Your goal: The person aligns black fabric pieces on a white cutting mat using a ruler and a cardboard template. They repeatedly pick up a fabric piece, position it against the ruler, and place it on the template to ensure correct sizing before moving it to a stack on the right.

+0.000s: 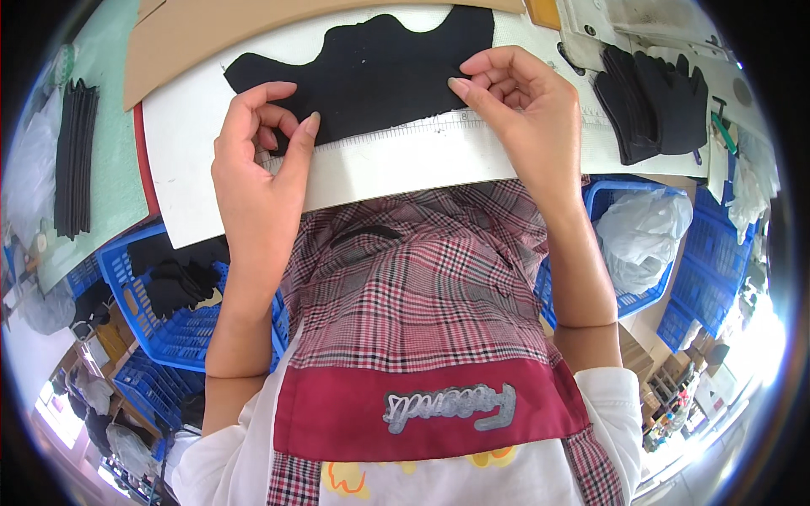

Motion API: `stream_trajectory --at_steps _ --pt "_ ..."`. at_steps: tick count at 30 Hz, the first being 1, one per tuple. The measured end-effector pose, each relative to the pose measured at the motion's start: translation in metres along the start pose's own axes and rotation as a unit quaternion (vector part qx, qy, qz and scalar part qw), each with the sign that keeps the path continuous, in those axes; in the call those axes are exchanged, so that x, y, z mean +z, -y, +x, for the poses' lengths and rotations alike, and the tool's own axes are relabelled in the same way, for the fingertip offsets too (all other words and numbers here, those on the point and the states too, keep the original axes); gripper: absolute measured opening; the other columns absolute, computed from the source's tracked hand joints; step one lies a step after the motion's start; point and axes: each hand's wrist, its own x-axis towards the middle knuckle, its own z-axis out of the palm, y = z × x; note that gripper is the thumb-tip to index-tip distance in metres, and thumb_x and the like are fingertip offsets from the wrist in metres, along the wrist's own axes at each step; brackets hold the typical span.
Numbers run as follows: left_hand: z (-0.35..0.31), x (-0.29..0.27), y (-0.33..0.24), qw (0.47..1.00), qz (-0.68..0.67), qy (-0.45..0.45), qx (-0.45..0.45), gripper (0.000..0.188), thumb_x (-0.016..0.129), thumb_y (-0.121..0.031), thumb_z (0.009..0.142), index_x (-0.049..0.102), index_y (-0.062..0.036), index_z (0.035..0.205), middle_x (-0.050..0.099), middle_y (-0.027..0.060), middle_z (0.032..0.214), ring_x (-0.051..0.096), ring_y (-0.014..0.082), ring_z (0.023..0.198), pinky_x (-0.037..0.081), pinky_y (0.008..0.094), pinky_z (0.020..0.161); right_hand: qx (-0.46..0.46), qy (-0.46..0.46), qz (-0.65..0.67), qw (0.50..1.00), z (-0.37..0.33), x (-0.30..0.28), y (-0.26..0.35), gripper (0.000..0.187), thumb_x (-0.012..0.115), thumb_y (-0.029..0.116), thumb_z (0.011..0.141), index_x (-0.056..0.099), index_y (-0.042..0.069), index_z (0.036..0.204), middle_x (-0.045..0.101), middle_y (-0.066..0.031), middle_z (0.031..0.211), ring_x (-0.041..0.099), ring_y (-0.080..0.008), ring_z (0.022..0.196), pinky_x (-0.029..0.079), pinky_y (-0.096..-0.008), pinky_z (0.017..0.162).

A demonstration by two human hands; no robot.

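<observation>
A black fabric piece (371, 76) with a wavy far edge lies on the white work surface (405, 169), its near edge close to a printed ruler scale (388, 133). My left hand (261, 160) is at its near left end, index finger and thumb apart and the other fingers curled. Both of those fingertips rest at the fabric. Toward the right end, my right hand (527, 101) has thumb and index finger close together on the cloth, seemingly pinching it. Its remaining fingers are folded in. Parts of the fabric's ends are hidden behind my hands.
Several black gloves (650, 105) lie stacked at the right, beside a pale machine (658, 29). A tan board (194, 42) borders the far left. Dark folded strips (76, 160) lie on a green table. Below stand blue baskets (177, 337), one holding a clear plastic bag (641, 232).
</observation>
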Motion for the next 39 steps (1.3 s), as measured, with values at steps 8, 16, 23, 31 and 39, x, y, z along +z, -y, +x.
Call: stream_trajectory --at_steps 8,16,23,31,39 --pt "0.0 0.0 -0.001 1.0 0.024 -0.006 0.016 0.027 0.071 -0.004 0.084 0.062 -0.0034 0.109 0.054 -0.0022 0.078 0.042 0.0065 0.072 0.037 0.0206 0.068 -0.011 -0.003 -0.005 1.0 -0.001 0.0 -0.001 0.015 0.075 0.003 0.077 0.07 0.001 0.091 0.063 0.0003 0.071 0.052 -0.0038 0.062 0.044 -0.0188 0.057" --pt "0.0 0.0 -0.004 1.0 0.028 -0.008 0.007 0.027 0.07 -0.003 0.084 0.062 -0.0032 0.11 0.054 -0.0021 0.078 0.042 0.007 0.072 0.036 0.0211 0.069 -0.007 0.002 0.009 1.0 -0.001 0.0 -0.003 0.014 0.074 0.002 0.077 0.069 0.001 0.091 0.062 0.0007 0.071 0.052 -0.0036 0.062 0.043 -0.0183 0.056" --pt "0.0 0.0 -0.003 0.999 0.032 -0.005 0.012 0.027 0.071 -0.004 0.084 0.062 -0.0033 0.11 0.054 -0.002 0.078 0.042 0.0074 0.073 0.036 0.0212 0.069 -0.032 -0.003 -0.022 0.999 -0.005 0.002 0.001 0.015 0.074 0.001 0.078 0.068 0.0 0.091 0.061 -0.0006 0.071 0.053 -0.0057 0.061 0.044 -0.0197 0.056" --pt "-0.002 0.0 -0.005 0.977 0.175 -0.055 0.104 0.037 0.072 -0.009 0.083 0.06 -0.0047 0.118 0.059 0.0074 0.108 0.051 0.0185 0.093 0.04 0.0306 0.087 -0.092 -0.014 -0.084 0.992 -0.004 0.003 -0.002 0.016 0.073 -0.001 0.074 0.066 0.002 0.088 0.055 -0.0058 0.076 0.054 -0.0145 0.061 0.046 -0.0264 0.057" --pt "-0.019 0.037 -0.023 0.935 0.196 0.17 0.243 0.091 0.053 -0.06 0.085 0.03 0.0007 0.149 0.031 0.018 0.155 0.027 0.0333 0.145 0.021 0.0471 0.118 -0.073 0.002 -0.082 0.994 -0.006 0.005 0.004 0.011 0.071 -0.002 0.077 0.068 0.001 0.087 0.058 -0.0057 0.077 0.056 -0.0141 0.062 0.046 -0.0257 0.057"
